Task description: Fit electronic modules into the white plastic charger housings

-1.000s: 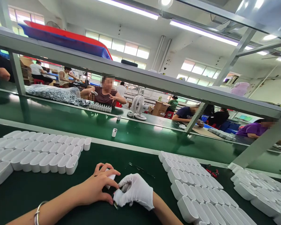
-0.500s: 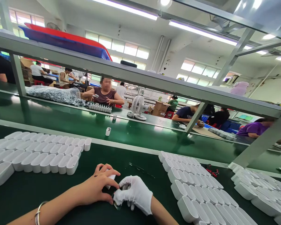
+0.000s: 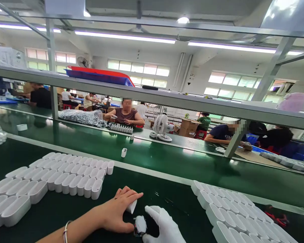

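Two hands of one person, at the middle of the counter's (image 3: 66, 209) near edge. Left hand (image 3: 119, 211): bare, bangle (image 3: 65, 232) at the wrist, thumb spread from the fingers; whether it grips cannot be told. Right hand (image 3: 164, 226): white-gloved, wide, thumb and fingers well apart.

One small part (image 3: 141, 225), white-topped with dark sides, between left thumb and right hand, near the counter's near edge; contact with the thumb uncertain.

One white piece (image 3: 132, 206), partly covered, under the left fingers.

Several rows of white oval cups (image 3: 73, 185), upright, mouths up, from the counter's left side toward its far edge. A second group of oval cups (image 3: 233, 214), in slanting rows, right side, reaching toward the far edge.

One red-handled tool (image 3: 278, 216), blurred, beyond the right group, near the far edge.

One white unit (image 3: 124, 153), on the glossy green strip (image 3: 164, 158) past that edge.

One white fan (image 3: 160, 125) and one co-worker (image 3: 126, 116), across the strip; before the co-worker, a row of small white pieces (image 3: 121, 128).
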Tool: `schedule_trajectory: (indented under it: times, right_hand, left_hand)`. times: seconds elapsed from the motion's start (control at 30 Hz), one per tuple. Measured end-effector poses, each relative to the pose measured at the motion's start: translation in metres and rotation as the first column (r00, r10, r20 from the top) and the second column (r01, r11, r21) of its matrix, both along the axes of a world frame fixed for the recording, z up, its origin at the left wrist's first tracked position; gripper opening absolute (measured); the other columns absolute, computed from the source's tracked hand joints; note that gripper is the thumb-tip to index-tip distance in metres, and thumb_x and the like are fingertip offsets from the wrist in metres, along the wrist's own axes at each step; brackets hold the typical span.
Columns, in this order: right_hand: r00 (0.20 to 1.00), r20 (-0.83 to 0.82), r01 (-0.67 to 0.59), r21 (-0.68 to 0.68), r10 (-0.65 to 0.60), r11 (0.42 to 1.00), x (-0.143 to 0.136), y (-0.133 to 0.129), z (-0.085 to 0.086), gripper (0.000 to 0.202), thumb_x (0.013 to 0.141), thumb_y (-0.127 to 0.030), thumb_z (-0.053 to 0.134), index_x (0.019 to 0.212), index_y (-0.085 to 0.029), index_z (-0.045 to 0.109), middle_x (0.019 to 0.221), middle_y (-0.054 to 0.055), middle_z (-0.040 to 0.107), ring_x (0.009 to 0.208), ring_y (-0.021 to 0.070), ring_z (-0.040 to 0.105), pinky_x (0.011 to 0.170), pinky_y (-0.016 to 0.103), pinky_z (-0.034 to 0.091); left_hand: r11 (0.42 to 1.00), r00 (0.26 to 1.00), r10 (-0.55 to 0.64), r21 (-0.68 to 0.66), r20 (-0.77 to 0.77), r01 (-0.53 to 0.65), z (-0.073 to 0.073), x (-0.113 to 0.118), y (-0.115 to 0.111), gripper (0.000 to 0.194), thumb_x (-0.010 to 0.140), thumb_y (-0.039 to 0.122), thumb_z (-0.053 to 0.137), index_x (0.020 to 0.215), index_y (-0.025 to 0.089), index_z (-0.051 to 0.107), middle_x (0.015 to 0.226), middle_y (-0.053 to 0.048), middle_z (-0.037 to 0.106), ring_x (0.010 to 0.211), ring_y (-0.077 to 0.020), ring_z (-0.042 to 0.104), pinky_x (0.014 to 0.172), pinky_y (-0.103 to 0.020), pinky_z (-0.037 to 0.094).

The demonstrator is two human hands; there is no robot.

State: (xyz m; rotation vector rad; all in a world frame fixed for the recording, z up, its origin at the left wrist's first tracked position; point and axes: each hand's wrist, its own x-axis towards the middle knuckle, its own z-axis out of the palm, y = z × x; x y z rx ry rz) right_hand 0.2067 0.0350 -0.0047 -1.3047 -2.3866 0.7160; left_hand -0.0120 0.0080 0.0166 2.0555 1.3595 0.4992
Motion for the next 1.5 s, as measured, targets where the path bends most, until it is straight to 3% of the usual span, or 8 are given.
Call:
schedule_trajectory:
  times: [0.17,0.33,0.43,0.63,0.83,0.97,1.07,1.5]
  right_hand:
    - [1.0,-0.007,-0.001,0.026,0.001,1.0,-0.003,0.0,0.005,0.039,0.065,-0.021,0.063,0.103,-0.024,0.067,0.096,0.005,0.063,0.09,0.0205,0.059,0.083,0.029,0.045]
    - [0.993,-0.048,-0.101,0.101,0.106,0.99,-0.007,-0.001,0.009,0.058,0.057,-0.018,0.068,0.115,-0.025,0.062,0.116,0.007,0.06,0.108,0.0263,0.053,0.092,0.034,0.042]
    - [0.984,-0.081,-0.15,0.122,0.161,0.981,-0.006,0.0,0.009,0.041,0.063,-0.018,0.066,0.103,-0.027,0.066,0.096,0.003,0.066,0.094,0.0225,0.058,0.084,0.033,0.044]
    - [0.954,-0.148,-0.217,0.267,0.263,0.939,-0.005,-0.001,0.001,0.03,0.063,-0.021,0.069,0.092,-0.028,0.069,0.086,0.0,0.067,0.084,0.0192,0.059,0.074,0.028,0.045]
    - [0.923,-0.265,-0.139,0.449,0.279,0.883,-0.007,-0.004,0.007,0.019,0.061,-0.013,0.063,0.076,-0.024,0.062,0.069,-0.002,0.063,0.065,0.0139,0.059,0.062,0.023,0.048]
    - [0.831,-0.438,0.01,0.628,0.343,0.778,-0.005,-0.001,0.015,0.028,0.062,-0.008,0.062,0.085,-0.023,0.055,0.083,0.0,0.066,0.072,0.0144,0.064,0.067,0.023,0.053]
    - [0.806,-0.454,0.056,0.697,0.38,0.715,-0.004,0.002,0.014,0.032,0.065,-0.011,0.066,0.092,-0.023,0.053,0.09,0.003,0.065,0.077,0.0155,0.066,0.069,0.023,0.055]
    - [0.813,-0.373,-0.053,0.717,0.447,0.695,-0.002,0.004,0.008,0.027,0.077,-0.019,0.064,0.104,-0.023,0.061,0.094,0.006,0.067,0.08,0.0164,0.067,0.071,0.022,0.057]
  left_hand:
    - [0.997,0.995,0.026,0.066,0.091,-0.033,-0.006,-0.002,0.007,0.078,0.064,0.001,0.045,0.139,0.022,0.036,0.133,-0.006,0.047,0.129,-0.023,0.032,0.113,-0.046,0.018]
    - [0.991,0.97,-0.019,0.135,0.241,-0.014,-0.014,-0.003,0.012,0.077,0.065,0.002,0.049,0.139,0.021,0.035,0.131,-0.008,0.05,0.121,-0.0233,0.04,0.11,-0.045,0.026]
    - [0.988,0.953,-0.01,0.147,0.303,-0.036,-0.019,-0.004,0.013,0.076,0.066,0.001,0.048,0.137,0.022,0.036,0.129,-0.008,0.05,0.116,-0.0222,0.047,0.104,-0.042,0.034]
    - [0.985,0.939,-0.01,0.167,0.344,-0.051,-0.024,-0.003,0.012,0.072,0.069,0.002,0.049,0.137,0.024,0.037,0.13,-0.007,0.051,0.117,-0.0207,0.048,0.103,-0.038,0.036]
    - [0.98,0.944,-0.026,0.196,0.329,-0.042,-0.026,-0.002,0.015,0.069,0.071,0.005,0.057,0.135,0.026,0.042,0.127,-0.006,0.054,0.118,-0.0217,0.048,0.105,-0.04,0.034]
    - [0.973,0.951,-0.073,0.232,0.3,0.002,-0.028,0.0,0.016,0.073,0.068,0.001,0.058,0.134,0.028,0.043,0.124,-0.005,0.056,0.116,-0.0214,0.048,0.104,-0.041,0.035]
    - [0.965,0.947,-0.093,0.26,0.307,0.01,-0.027,0.002,0.015,0.072,0.07,0.001,0.06,0.134,0.029,0.044,0.123,-0.005,0.057,0.114,-0.0212,0.049,0.102,-0.04,0.037]
    - [0.912,0.958,-0.17,0.406,0.232,0.063,-0.023,0.005,0.01,0.069,0.071,0.002,0.06,0.133,0.029,0.047,0.12,-0.006,0.061,0.111,-0.0227,0.05,0.099,-0.041,0.041]
